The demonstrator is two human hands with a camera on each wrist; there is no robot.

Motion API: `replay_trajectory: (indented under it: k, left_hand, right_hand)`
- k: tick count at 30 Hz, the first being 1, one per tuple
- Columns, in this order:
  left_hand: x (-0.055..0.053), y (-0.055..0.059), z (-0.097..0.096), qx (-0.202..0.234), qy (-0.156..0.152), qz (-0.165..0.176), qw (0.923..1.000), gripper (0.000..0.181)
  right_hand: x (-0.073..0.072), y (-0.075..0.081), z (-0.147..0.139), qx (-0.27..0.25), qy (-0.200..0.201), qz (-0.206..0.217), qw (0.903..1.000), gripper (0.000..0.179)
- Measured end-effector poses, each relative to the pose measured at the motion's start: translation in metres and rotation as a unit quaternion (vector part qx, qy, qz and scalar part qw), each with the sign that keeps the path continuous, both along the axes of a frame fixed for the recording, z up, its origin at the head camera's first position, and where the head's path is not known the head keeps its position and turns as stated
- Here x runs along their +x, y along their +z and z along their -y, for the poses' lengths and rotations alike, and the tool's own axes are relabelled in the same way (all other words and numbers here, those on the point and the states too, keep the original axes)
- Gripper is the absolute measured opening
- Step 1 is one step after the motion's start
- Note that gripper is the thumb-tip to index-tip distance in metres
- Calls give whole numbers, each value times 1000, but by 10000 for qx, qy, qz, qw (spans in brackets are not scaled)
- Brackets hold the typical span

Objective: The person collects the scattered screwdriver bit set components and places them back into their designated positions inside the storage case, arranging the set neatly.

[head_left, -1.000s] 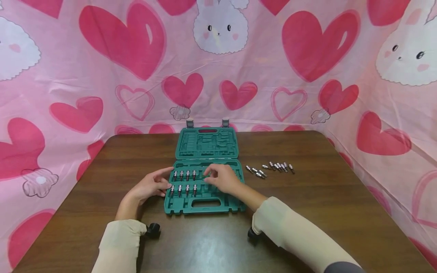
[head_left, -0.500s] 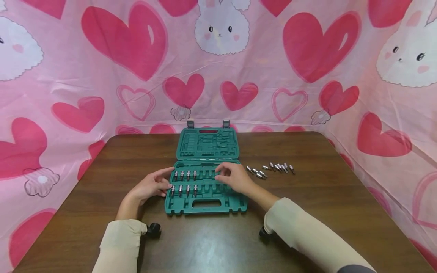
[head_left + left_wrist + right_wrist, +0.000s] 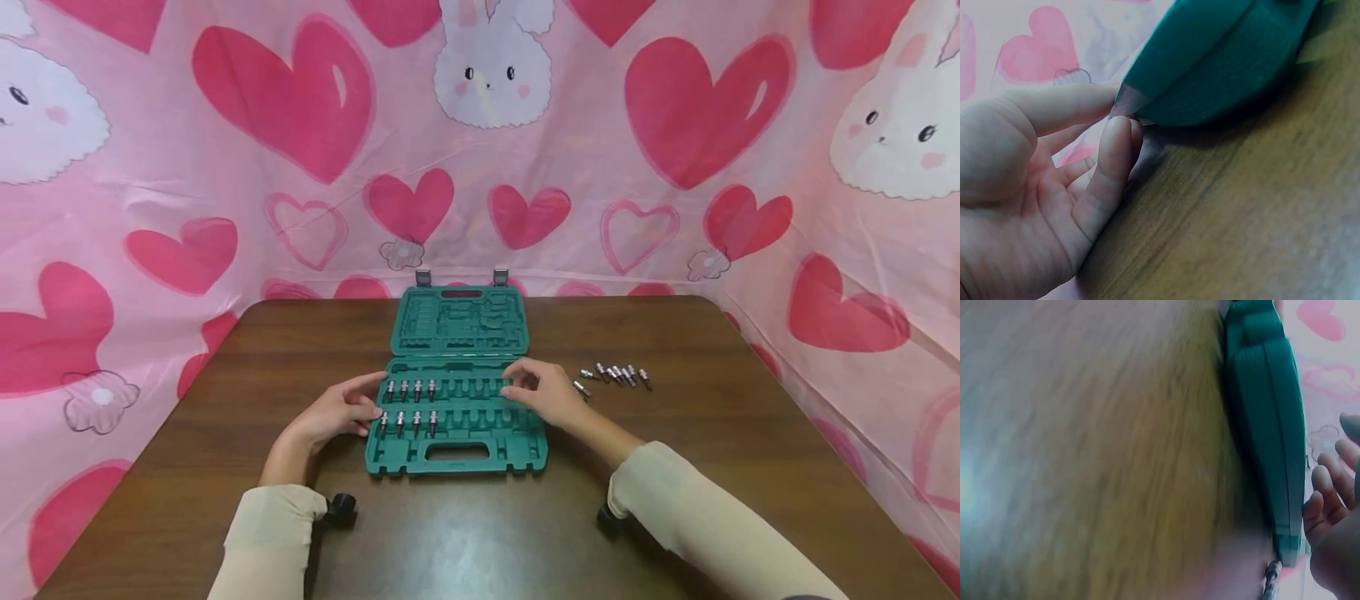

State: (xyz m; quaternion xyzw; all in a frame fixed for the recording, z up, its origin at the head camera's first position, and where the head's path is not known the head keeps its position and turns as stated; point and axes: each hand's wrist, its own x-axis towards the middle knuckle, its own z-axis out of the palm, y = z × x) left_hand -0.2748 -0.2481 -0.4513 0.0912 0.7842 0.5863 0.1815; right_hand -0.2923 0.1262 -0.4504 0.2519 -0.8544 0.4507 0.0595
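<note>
A green plastic socket case (image 3: 459, 434) lies unfolded on the table, its lid (image 3: 461, 321) toward the back. Two rows of chrome bit sockets (image 3: 417, 422) fill slots on the left half of the tray. My left hand (image 3: 333, 414) holds the case's left edge; in the left wrist view, thumb and fingertips (image 3: 1116, 147) meet at that edge. Over the right end of the upper row hovers my right hand (image 3: 546, 393), fingers loosely bent and nothing seen between them. The right wrist view has this hand (image 3: 1338, 506) above the case's side.
Loose bit sockets (image 3: 618, 375) lie in a group to the right of the case, with another (image 3: 581, 388) near my right hand. The brown wooden table (image 3: 465, 542) backs onto a pink heart-print cloth (image 3: 435, 142).
My right hand has moved rightward along the upper row of slots, uncovering the slots in the middle. The left hand stays at the case's edge. The head view has shifted slightly.
</note>
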Motion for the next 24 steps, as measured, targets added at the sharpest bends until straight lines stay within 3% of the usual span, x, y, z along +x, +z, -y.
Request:
replay_trajectory:
  k: [16, 24]
  left_hand:
    - [2, 0, -1, -80, -14, 22, 10000, 64]
    - [2, 3, -1, -89, 66, 66, 9999, 65]
  right_hand:
    - [-1, -4, -48, 66, -1055, 131, 9943, 16]
    - [-2, -6, -60, 219, -1256, 48, 9918, 13]
